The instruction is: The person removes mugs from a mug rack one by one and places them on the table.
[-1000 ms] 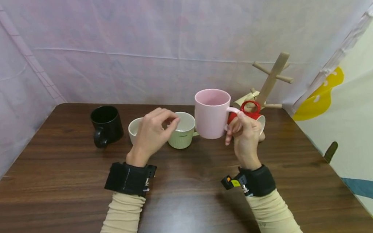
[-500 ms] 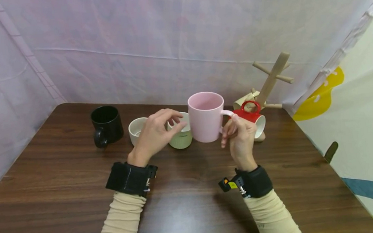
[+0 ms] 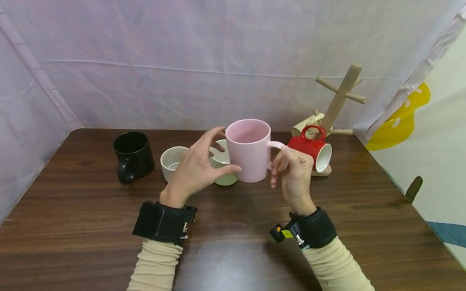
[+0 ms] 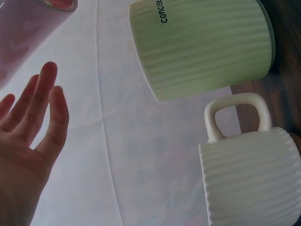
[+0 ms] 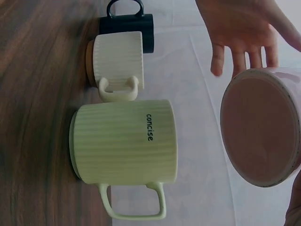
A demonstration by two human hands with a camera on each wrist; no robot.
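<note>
A pink mug (image 3: 251, 155) is held upright above the table by my right hand (image 3: 296, 172), which pinches its handle. My left hand (image 3: 191, 171) is at the mug's left side, its thumb and fingers spread, the thumb overlapping the lower wall in the head view. In the left wrist view, extended fingers (image 4: 40, 101) point toward the mug, with a gap between. The mug's pale underside (image 5: 261, 129) faces the right wrist camera. Behind the left hand stands a ribbed green mug (image 5: 124, 141) lettered "concise", partly hidden in the head view. A ribbed white cup (image 4: 251, 176) stands beside it.
A black mug (image 3: 134, 155) stands at the left on the brown table (image 3: 233, 250). At the right, a leaning wooden mug tree (image 3: 338, 98) bears a red mug (image 3: 309, 151) and a cream mug (image 3: 303, 125). A pale cloth wall (image 3: 209, 51) rises behind the table.
The pink mug in my right hand has moved left and slightly down, uncovering the red mug. My left hand has spread its thumb and fingers, shifting slightly right toward the pink mug.
</note>
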